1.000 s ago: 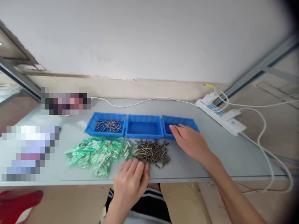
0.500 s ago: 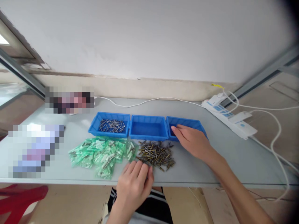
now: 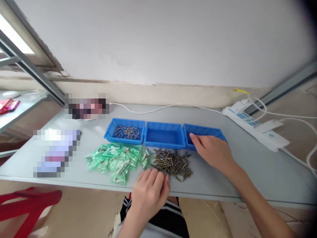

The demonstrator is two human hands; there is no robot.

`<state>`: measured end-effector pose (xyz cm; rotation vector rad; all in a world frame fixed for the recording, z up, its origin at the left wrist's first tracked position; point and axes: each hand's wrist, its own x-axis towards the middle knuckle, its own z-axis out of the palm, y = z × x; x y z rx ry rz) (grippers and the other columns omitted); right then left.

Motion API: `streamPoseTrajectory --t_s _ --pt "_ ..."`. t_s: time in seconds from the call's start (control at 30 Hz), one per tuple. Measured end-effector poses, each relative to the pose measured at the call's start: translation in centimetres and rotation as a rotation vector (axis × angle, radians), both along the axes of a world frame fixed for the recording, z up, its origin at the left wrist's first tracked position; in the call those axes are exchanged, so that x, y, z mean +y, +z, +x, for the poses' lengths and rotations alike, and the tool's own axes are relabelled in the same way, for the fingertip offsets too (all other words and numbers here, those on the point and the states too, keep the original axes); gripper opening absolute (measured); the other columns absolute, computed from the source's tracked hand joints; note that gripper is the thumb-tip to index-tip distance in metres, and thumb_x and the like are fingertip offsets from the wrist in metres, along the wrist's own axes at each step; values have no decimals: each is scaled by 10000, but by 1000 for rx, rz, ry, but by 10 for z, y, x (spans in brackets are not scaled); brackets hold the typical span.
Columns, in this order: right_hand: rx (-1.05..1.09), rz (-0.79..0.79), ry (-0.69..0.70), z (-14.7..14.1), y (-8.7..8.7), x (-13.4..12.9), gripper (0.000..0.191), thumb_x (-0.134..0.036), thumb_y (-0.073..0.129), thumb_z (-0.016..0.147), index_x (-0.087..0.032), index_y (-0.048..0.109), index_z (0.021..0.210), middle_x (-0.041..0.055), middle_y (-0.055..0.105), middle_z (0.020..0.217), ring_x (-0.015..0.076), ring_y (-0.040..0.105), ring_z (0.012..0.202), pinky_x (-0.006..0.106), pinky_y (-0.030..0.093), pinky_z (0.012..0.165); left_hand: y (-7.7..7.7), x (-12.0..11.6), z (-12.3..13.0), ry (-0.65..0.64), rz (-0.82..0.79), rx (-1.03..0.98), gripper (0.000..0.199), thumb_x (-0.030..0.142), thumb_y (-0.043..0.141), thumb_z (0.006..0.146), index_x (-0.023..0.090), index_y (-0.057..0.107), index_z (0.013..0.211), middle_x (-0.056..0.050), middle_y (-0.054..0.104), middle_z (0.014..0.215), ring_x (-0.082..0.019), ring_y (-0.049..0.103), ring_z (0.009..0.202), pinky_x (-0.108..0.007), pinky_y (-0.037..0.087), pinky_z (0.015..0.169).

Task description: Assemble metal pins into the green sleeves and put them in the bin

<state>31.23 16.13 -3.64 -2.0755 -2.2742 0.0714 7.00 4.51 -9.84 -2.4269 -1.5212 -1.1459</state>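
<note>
A bare right hand (image 3: 210, 152) bent over a rectangular blue plastic tray (image 3: 205, 129), fingers hidden, its opening and hold impossible to tell. Just beyond the loosely curled left hand (image 3: 150, 190), its contents likewise obscured, lay brass-and-silver metal rivets (image 3: 172, 162). Right of both grips, blue print (image 3: 247, 119) on a white plastic power strip (image 3: 255, 130) was illegible.

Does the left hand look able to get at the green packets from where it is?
Probably yes: the left hand is just in front of the green packets, to their right, and nothing visible stands between them.
</note>
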Motion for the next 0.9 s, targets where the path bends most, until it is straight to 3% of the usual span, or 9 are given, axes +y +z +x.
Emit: streamPoseTrajectory --t_s 0.1,0.2,0.37,0.53,0.7,0.8,0.9 --pt "80 58 -55 2 -3 2 671 -555 273 1118 -236 662 674 90 724 691 272 669 655 348 288 603 0 0 0 -1 0 -3 344 163 509 1075 228 481 738 -4 521 676 -194 490 653 -359 344 627" --pt "271 229 -89 4 -3 0 646 -562 294 1110 -241 556 614 50 632 585 229 596 572 338 309 595 0 0 0 -1 -8 -6 343 159 509 1074 228 485 739 -5 520 679 -196 489 657 -364 346 626" --pt "556 598 91 -10 7 -21 464 -360 424 1104 -232 546 674 -18 553 573 158 531 535 309 367 616 -1 0 0 -1 4 -16 341 153 516 1070 227 481 738 -5 517 681 -197 479 658 -365 349 626" --pt "615 608 312 -62 16 -39 420 -257 399 1132 -220 572 751 0 602 677 165 562 644 321 382 672 -2 0 -2 -13 -1 3 320 149 532 1065 227 484 759 -5 520 688 -198 489 667 -355 359 637" --pt "472 618 318 -99 2 -41 355 -276 411 1132 -212 647 875 50 673 818 227 565 791 377 402 774 -3 0 -5 -22 11 21 294 135 545 1058 228 495 784 -6 523 692 -201 495 671 -352 358 637" --pt "419 671 276 -87 -4 -47 250 -273 463 1115 -205 700 1070 80 709 950 260 582 878 411 422 827 -3 0 -5 -33 0 26 290 139 557 1055 227 498 785 -5 523 695 -200 498 673 -352 363 637" --pt "403 735 211 -52 0 -46 219 -260 482 1102 -200 686 1153 103 722 1052 279 616 956 428 457 881 -2 0 -4 -35 9 25 296 140 567 1050 227 498 776 -2 512 688 -201 487 665 -357 366 639"
